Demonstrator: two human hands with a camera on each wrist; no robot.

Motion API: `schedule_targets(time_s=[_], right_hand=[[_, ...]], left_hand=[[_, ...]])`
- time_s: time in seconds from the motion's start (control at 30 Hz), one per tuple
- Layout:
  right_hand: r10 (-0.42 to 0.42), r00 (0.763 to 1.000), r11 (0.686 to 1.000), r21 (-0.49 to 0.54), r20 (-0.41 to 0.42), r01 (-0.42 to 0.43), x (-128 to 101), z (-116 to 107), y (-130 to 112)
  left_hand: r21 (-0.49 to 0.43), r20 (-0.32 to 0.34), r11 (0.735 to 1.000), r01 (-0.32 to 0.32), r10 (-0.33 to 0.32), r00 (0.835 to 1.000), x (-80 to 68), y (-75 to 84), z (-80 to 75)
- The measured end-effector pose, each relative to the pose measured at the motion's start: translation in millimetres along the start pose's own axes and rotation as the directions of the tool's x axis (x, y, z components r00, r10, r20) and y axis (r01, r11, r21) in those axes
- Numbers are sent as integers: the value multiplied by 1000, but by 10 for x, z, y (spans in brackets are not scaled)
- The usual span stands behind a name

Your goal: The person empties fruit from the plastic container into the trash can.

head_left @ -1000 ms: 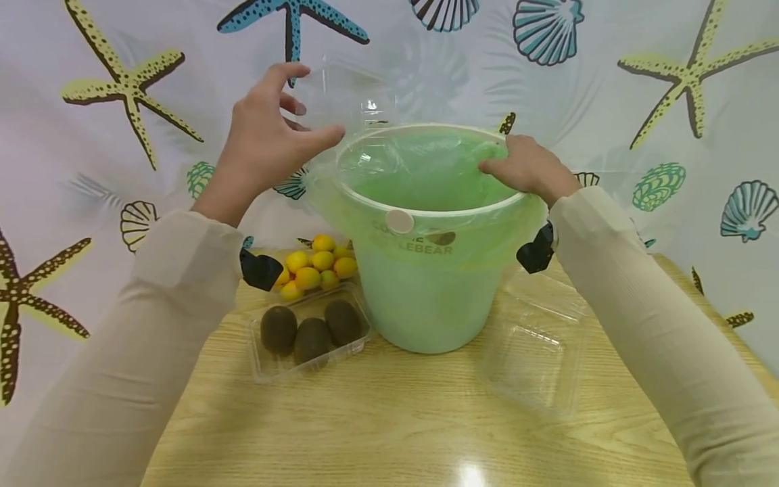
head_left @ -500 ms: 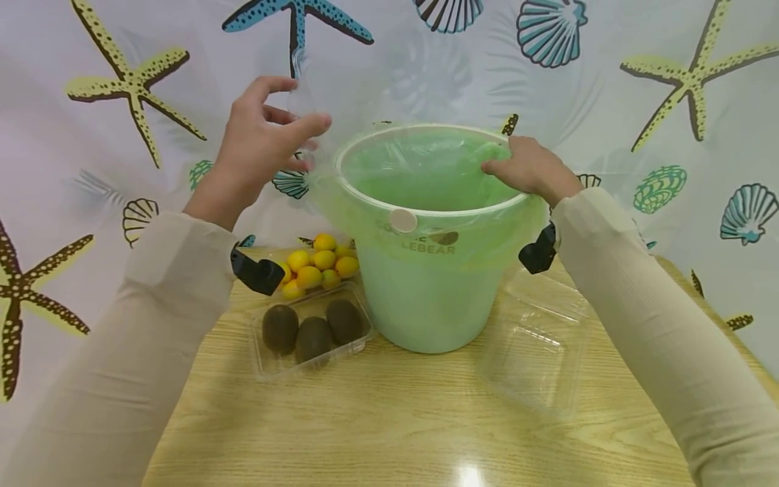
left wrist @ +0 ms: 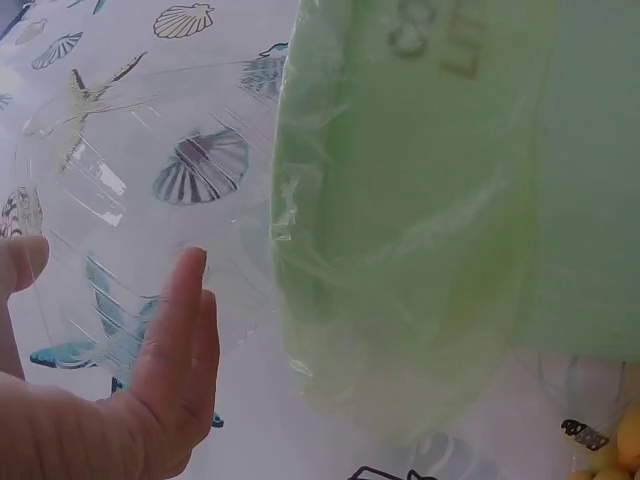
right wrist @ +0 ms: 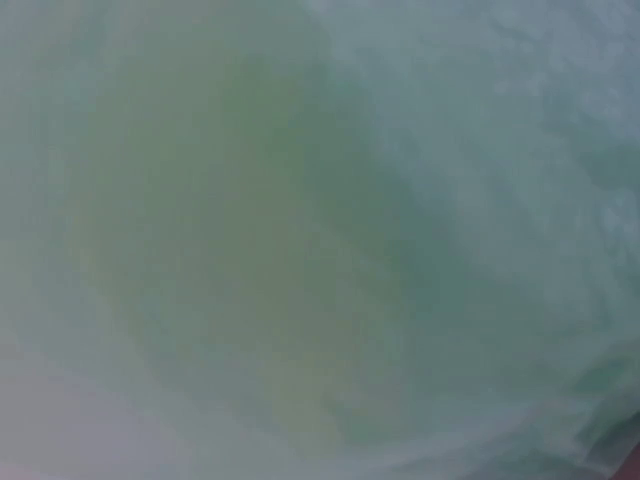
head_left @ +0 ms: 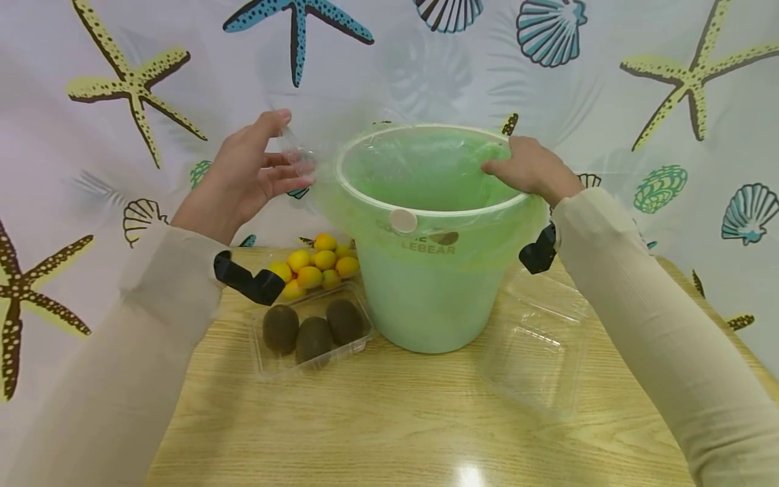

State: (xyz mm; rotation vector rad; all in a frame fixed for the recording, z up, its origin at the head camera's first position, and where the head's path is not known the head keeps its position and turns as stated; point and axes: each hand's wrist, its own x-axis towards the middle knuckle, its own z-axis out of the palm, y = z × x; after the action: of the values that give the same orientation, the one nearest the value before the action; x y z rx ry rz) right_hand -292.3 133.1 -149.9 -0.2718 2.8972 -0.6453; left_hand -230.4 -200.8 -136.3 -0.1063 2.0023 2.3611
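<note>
A clear plastic container (left wrist: 110,195) is held between the thumb and fingers of my left hand (head_left: 240,172), left of the bucket's mouth. It is hard to make out against the patterned cloth in the head view. The light green bucket (head_left: 426,291) stands upright on the table. A thin, see-through green bag (head_left: 517,226) lines it and hangs over its rim. My right hand (head_left: 535,166) grips the bucket's rim and the bag on the right side, thumb inside; its other fingers are mostly hidden. The right wrist view holds only blurred green plastic.
An open clear tray with kiwis (head_left: 313,338) sits at the bucket's left front. Behind it lie several small yellow-orange fruits (head_left: 322,260). Another clear container (head_left: 535,358) rests open on the wooden table (head_left: 365,433) at right. A patterned cloth (head_left: 456,81) hangs behind.
My left hand has moved left and turned at the wrist, bringing the clear container from above the bucket's left rim to a tilted position beside it. The right hand stays on the rim.
</note>
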Motion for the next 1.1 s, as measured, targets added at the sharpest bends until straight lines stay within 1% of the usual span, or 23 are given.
schedule_targets(time_s=[0.1, 0.2, 0.3, 0.37, 0.53, 0.63, 0.7, 0.8, 0.83, 0.87, 0.9, 1.0, 1.1], right_hand=[[-5, 1000, 1000, 1, 0, 5, 2, 11, -9], [-19, 1000, 1000, 2, -4, 19, 0, 16, -17], [-33, 999, 999, -1, -10, 33, -3, 14, -28], [-39, 999, 999, -9, -14, 39, -7, 10, -36], [-22, 1000, 1000, -14, -11, 22, -16, -3, -45], [-13, 1000, 1000, -9, -4, 13, -11, -5, -43], [-14, 1000, 1000, -9, -1, 14, -3, -4, -41], [-11, 1000, 1000, -11, 5, 11, 4, -10, -37], [-9, 1000, 1000, -14, 7, 9, 5, -14, -34], [-7, 1000, 1000, -15, 8, 7, 6, -19, -31], [-6, 1000, 1000, -12, 8, 6, 7, -23, -26], [-4, 1000, 1000, -8, 9, 4, 8, -31, -13], [-11, 1000, 1000, 4, 6, 11, 9, -20, -5]], left_hand=[[-109, 19, 994, 31, -29, 999, 6, -46, -129], [-214, 35, 976, 45, -39, 999, -2, -90, -301], [-288, 51, 956, 49, -36, 998, -29, -128, -498], [-320, 55, 947, 45, -28, 998, -50, -153, -622], [-352, 63, 935, 47, -26, 998, -119, -223, -867], [-387, 78, 921, 51, -22, 997, -193, -294, -992], [-424, 104, 904, 57, -14, 995, -254, -353, -1079], [-438, 124, 897, 54, 0, 992, -336, -443, -1191], [-450, 135, 891, 63, -2, 991, -357, -472, -1225], [-450, 145, 890, 69, -3, 989, -377, -502, -1253], [-431, 141, 900, 68, -7, 990, -397, -530, -1272], [-419, 152, 905, 76, -13, 988, -454, -634, -1306], [-406, 198, 911, 73, 10, 980, -537, -777, -1305]])
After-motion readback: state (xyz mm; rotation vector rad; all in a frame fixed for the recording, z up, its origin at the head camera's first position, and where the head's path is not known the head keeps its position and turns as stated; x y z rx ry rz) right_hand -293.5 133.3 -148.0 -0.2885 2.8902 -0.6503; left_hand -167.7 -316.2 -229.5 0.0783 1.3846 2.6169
